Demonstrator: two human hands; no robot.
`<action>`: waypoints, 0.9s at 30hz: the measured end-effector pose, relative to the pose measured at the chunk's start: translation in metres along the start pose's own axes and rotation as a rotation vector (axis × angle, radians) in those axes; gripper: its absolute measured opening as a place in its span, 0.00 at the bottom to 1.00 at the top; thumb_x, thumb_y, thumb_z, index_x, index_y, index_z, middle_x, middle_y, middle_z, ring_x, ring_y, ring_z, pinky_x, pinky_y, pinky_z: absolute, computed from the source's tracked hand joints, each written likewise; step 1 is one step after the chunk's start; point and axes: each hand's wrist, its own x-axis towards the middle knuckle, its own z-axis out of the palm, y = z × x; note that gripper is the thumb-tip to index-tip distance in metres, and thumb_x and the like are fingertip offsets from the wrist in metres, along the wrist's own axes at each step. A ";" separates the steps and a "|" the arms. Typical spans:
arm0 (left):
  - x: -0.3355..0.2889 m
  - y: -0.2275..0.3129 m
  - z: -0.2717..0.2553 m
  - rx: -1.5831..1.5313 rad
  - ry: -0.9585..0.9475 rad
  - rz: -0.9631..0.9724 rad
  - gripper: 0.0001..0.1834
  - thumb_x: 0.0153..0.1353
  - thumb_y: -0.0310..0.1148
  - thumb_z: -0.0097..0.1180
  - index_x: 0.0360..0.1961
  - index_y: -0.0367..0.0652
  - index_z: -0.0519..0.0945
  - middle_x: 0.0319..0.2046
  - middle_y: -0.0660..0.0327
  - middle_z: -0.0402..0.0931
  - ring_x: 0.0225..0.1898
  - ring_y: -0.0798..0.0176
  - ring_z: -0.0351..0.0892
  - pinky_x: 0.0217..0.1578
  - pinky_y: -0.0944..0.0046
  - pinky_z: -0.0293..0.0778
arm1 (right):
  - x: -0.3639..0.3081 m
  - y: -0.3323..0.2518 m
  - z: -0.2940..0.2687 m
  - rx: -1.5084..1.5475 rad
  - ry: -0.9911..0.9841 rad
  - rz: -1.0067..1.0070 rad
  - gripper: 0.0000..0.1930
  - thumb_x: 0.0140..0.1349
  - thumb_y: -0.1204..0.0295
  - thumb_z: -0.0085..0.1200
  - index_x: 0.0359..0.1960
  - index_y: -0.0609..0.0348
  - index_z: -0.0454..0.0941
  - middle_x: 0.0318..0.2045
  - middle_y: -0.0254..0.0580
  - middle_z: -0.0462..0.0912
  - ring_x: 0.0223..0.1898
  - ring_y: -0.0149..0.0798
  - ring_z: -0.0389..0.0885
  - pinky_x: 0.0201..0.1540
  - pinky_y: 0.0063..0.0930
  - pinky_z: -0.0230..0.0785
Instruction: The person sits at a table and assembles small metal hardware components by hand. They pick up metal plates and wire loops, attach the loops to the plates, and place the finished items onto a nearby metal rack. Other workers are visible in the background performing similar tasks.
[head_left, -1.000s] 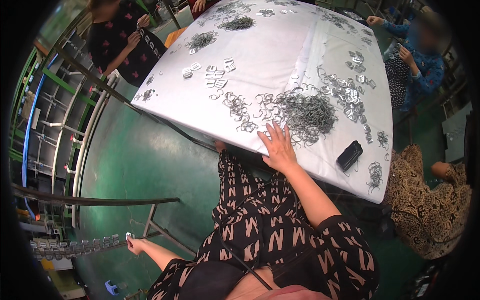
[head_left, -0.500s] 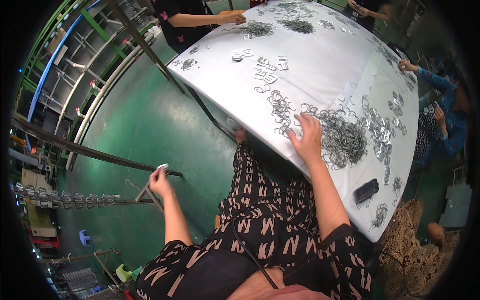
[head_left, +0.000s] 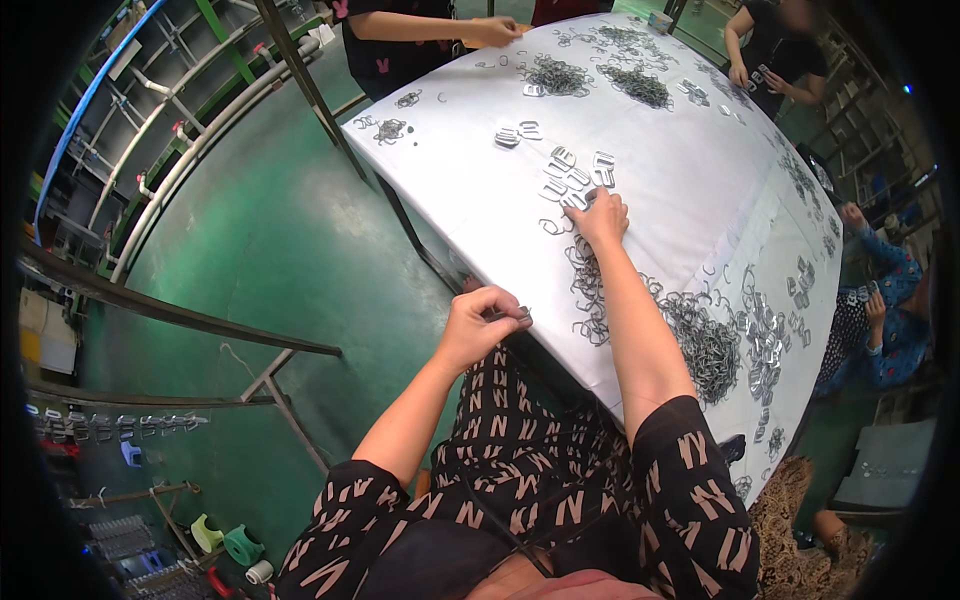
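Note:
My left hand [head_left: 483,322] is closed in a pinch just off the table's near left edge. A small greyish bit shows at its fingertips, too small to name. Over the white-covered table [head_left: 690,190] my right hand [head_left: 603,220] reaches forward, thumb and fingers closed on a flat metal buckle at the near side of a loose group of silver buckles [head_left: 557,182]. Below that wrist lies a strip of bent wire hooks [head_left: 590,300]. A dense heap of the same grey hooks [head_left: 708,350] sits right of my right forearm, with more flat buckles [head_left: 765,345] beyond it.
Further heaps of hooks [head_left: 556,76] lie toward the far end. Co-workers' hands [head_left: 497,31] are at the far left, and others at the right edge. A metal frame bar [head_left: 180,312] crosses the left side above the green floor [head_left: 290,230]. Plastic stools [head_left: 242,545] stand lower left.
My left hand has come from the frame bar at the left over to the table's edge. My right hand has moved forward from beside the hook heap to the buckles and closed.

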 end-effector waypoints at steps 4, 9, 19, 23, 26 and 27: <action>0.033 -0.008 0.006 0.017 -0.006 -0.112 0.03 0.48 0.17 0.62 0.24 0.34 0.80 0.26 0.59 0.82 0.30 0.71 0.80 0.33 0.70 0.76 | 0.007 0.013 -0.011 0.406 -0.103 -0.050 0.18 0.46 0.68 0.68 0.37 0.61 0.77 0.34 0.41 0.82 0.35 0.41 0.79 0.40 0.32 0.72; 0.064 0.003 0.027 0.061 -0.031 -0.152 0.05 0.46 0.20 0.66 0.25 0.34 0.81 0.24 0.60 0.82 0.28 0.72 0.79 0.31 0.70 0.75 | -0.055 0.015 -0.075 1.017 -0.432 -0.166 0.16 0.52 0.81 0.60 0.44 0.68 0.76 0.34 0.37 0.81 0.35 0.27 0.78 0.39 0.20 0.72; 0.091 0.013 0.074 0.146 -0.208 -0.173 0.06 0.44 0.21 0.67 0.23 0.34 0.80 0.24 0.59 0.82 0.27 0.71 0.80 0.30 0.70 0.75 | -0.099 0.036 -0.138 0.729 -0.328 -0.262 0.22 0.54 0.82 0.58 0.53 0.61 0.77 0.26 0.39 0.82 0.29 0.26 0.79 0.36 0.22 0.73; 0.091 -0.001 0.077 0.134 -0.252 -0.254 0.07 0.44 0.21 0.68 0.22 0.35 0.80 0.23 0.59 0.82 0.26 0.72 0.79 0.28 0.71 0.74 | -0.106 0.036 -0.133 0.672 -0.231 -0.292 0.20 0.55 0.83 0.56 0.52 0.59 0.78 0.28 0.40 0.82 0.29 0.31 0.80 0.36 0.24 0.74; 0.092 -0.013 0.074 0.072 -0.230 -0.294 0.09 0.43 0.22 0.69 0.25 0.35 0.80 0.23 0.61 0.81 0.25 0.72 0.78 0.29 0.71 0.74 | -0.109 0.031 -0.126 0.637 -0.131 -0.389 0.19 0.55 0.84 0.55 0.50 0.58 0.79 0.30 0.41 0.82 0.29 0.34 0.81 0.35 0.26 0.75; 0.093 -0.016 0.073 0.047 -0.220 -0.300 0.09 0.43 0.22 0.69 0.26 0.35 0.80 0.23 0.62 0.80 0.25 0.71 0.78 0.29 0.71 0.74 | -0.110 0.030 -0.125 0.637 -0.100 -0.410 0.18 0.55 0.84 0.55 0.49 0.58 0.79 0.31 0.41 0.82 0.30 0.35 0.81 0.35 0.26 0.75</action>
